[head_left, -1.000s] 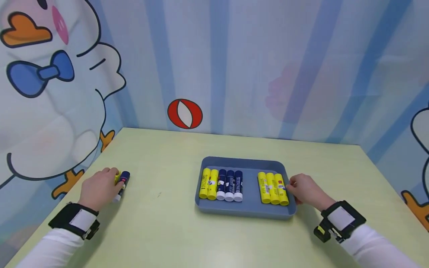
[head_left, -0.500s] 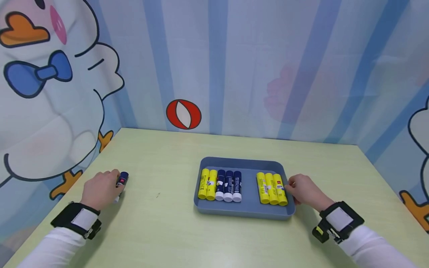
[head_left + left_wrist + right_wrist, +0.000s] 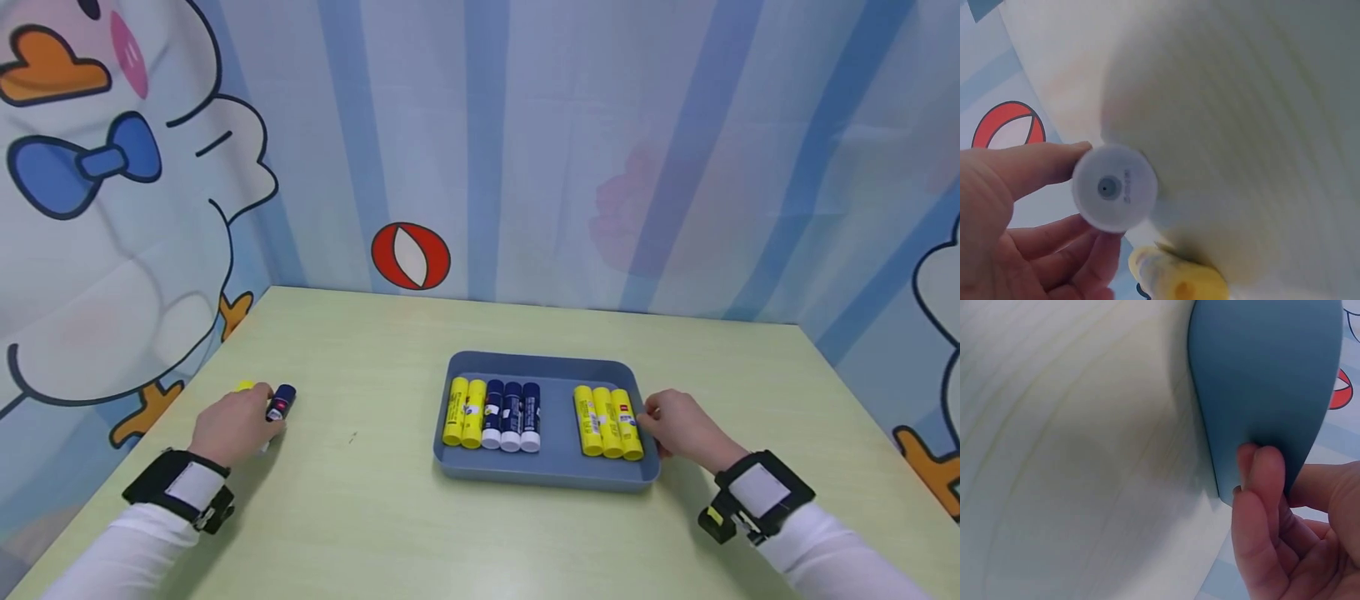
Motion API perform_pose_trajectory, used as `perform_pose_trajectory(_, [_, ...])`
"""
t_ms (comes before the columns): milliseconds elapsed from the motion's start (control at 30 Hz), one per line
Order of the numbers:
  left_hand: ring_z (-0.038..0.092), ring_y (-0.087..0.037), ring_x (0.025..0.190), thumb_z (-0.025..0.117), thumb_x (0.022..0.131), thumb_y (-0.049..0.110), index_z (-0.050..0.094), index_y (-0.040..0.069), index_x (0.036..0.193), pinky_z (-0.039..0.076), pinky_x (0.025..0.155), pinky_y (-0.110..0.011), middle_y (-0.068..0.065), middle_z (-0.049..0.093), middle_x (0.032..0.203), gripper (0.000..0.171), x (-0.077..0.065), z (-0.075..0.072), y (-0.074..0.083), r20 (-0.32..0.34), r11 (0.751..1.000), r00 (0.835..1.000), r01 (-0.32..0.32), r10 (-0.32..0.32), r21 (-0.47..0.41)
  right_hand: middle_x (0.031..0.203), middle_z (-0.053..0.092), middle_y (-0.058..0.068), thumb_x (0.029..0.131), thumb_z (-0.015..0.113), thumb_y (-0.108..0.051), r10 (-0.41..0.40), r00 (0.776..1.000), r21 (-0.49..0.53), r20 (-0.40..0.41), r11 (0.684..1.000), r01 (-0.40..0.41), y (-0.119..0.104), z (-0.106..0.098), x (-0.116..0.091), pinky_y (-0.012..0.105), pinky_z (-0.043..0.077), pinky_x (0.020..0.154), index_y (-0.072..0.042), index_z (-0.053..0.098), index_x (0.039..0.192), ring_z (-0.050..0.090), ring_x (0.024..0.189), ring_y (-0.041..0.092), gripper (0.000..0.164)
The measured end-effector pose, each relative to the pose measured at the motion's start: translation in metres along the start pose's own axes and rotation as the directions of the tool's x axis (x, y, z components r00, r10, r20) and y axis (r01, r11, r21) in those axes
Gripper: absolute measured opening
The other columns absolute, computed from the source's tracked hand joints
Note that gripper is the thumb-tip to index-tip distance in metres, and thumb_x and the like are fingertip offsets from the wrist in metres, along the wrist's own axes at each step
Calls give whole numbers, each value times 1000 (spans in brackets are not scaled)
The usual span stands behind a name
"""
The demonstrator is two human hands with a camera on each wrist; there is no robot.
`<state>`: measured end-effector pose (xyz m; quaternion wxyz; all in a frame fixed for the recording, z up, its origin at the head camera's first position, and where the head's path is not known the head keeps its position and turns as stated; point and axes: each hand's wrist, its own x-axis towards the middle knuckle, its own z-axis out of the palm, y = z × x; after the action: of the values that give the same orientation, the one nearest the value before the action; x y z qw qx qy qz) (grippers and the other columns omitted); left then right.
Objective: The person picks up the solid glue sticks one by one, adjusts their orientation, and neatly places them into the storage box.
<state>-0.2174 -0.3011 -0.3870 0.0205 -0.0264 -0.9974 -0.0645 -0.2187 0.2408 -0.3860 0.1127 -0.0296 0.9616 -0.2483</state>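
Note:
At the table's left side, my left hand pinches a navy glue stick between thumb and fingers; its round white base faces the left wrist camera. A yellow glue stick lies on the table beside that hand, mostly hidden behind it in the head view. My right hand grips the right wall of the blue-grey tray, thumb at the rim and fingers against the outside. Inside the tray, two yellow glue sticks and three navy ones lie side by side at left, three yellow ones at right.
A pale wooden table carries everything, with a bare stretch between the left hand and the tray. Behind it hangs a printed cloth backdrop with a cartoon duck on the left.
My left hand has shifted slightly right with the navy glue stick, and the yellow one's end now shows behind the hand. The right hand stays on the tray.

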Motion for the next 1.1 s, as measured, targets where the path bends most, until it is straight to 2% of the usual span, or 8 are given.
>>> perform_pose_trajectory(167, [55,-25,65,70,84,12,57,-15,101,49,59,-41,-16,61,78,34,3,-1,5,69,999,997,22,-20,-29,68,57,7,96,56,-9,-6,1000,-1,-4,1000,6,1,1,0,28,48,51,9,60,97,54,52,16,19])
perform_pose_trajectory(433, [56,-24,67,66,87,14,58,-14,110,47,57,-38,-15,63,81,37,5,-2,8,117,992,993,25,-11,-122,66,56,7,96,57,-9,-16,1000,-9,-9,1000,16,1,1,0,27,47,51,9,60,95,53,51,16,18])
perform_pose_trajectory(633, [61,-26,76,63,91,14,54,-15,118,50,62,-37,-24,64,97,41,8,-9,18,109,947,994,35,0,-320,67,56,7,96,57,-9,-16,1000,-8,-8,1000,16,1,0,0,28,47,51,8,60,94,53,52,16,17])
perform_pose_trajectory(700, [61,-30,83,62,92,15,51,-15,123,52,64,-37,-27,61,105,45,10,-12,25,119,910,993,51,-2,-411,67,56,7,96,57,-9,-16,1000,-8,-8,1000,16,0,0,0,28,47,51,8,60,95,53,52,16,17])
perform_pose_trajectory(800, [57,-34,94,61,95,18,43,-14,132,54,69,-36,-29,55,115,52,14,-17,41,161,828,987,97,-8,-553,68,56,7,97,57,-9,-16,1000,-11,-4,1000,16,-1,-1,0,27,48,51,9,60,95,53,53,16,18])
perform_pose_trajectory(900, [56,-38,103,60,96,19,33,-9,141,56,73,-36,-30,50,123,59,20,-24,64,210,713,978,135,17,-688,67,56,7,97,56,-9,-14,1000,-7,0,1000,14,-1,-1,0,28,48,51,9,60,96,53,53,16,19])
perform_pose_trajectory(1033, [56,-41,110,59,97,15,18,5,150,56,77,-40,-31,45,129,67,31,-30,101,248,546,963,152,106,-824,68,57,7,96,57,-9,-11,1000,-6,-1,1000,11,0,-1,-1,28,48,51,10,60,97,54,53,16,19])
perform_pose_trajectory(1100, [56,-42,110,59,97,13,17,12,151,56,77,-42,-31,45,129,68,35,-31,120,255,486,955,151,155,-861,69,57,7,96,57,-9,-12,1000,-5,-2,1000,12,0,-1,0,28,49,52,10,60,98,54,53,16,19])
